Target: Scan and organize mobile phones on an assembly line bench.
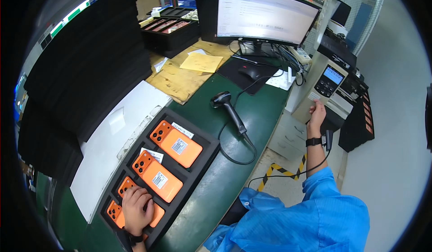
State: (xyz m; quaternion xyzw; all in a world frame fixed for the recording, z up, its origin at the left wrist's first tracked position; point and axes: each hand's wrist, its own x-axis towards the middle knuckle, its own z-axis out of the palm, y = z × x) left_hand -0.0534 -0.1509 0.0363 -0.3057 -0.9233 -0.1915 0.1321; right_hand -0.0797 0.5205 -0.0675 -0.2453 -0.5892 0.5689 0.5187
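Note:
A black foam tray point(204, 150) on the green bench holds several orange phones in recesses. White labels are on the backs of two phones, the uppermost phone point(191, 152) and the second phone point(167, 186). Over the lower phones lies my left hand point(137, 209), palm down with its fingers resting across one orange phone point(157, 215) and partly covering it. My right hand point(317, 114) reaches to the front of a label printer point(330, 78) with a lit display. Its fingers are bent together near a small white label; whether they grip it is hard to make out.
A barcode scanner point(229, 112) with a looped cable lies right of the tray. Behind it are a mouse point(249, 73), a monitor point(265, 15) and yellow paper point(201, 63). Tall black foam stacks point(90, 67) rise at left. A cable runs from a device on my right wrist.

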